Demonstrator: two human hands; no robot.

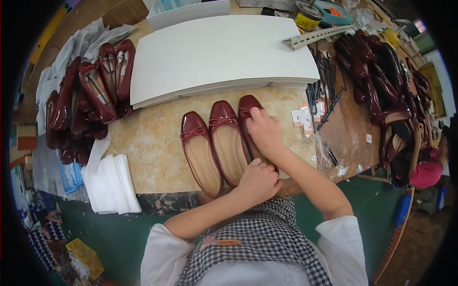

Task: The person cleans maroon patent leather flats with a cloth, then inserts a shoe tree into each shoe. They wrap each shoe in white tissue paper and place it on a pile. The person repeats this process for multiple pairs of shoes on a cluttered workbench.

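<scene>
Three dark red patent ballet flats lie side by side at the table's near edge, toes pointing away from me. The left flat [194, 125] and the middle flat [223, 112] show thin bows and beige insoles. On the right flat [248, 103], my right hand [263, 131] has its fingers curled near the toe, covering the bow. My left hand [259, 180] is closed around the heel end of that same shoe, and most of its inside is hidden beneath my hands and forearm.
Beyond the shoes lies a stack of white card sheets [219, 52], with a perforated metal bar [322, 37] across its right corner. Red flats [95, 90] pile up on the left, more [372, 71] on the right. A white roll [112, 186], black sticks [324, 71] and small labels [307, 117] lie nearby. Another person [426, 171] is at far right.
</scene>
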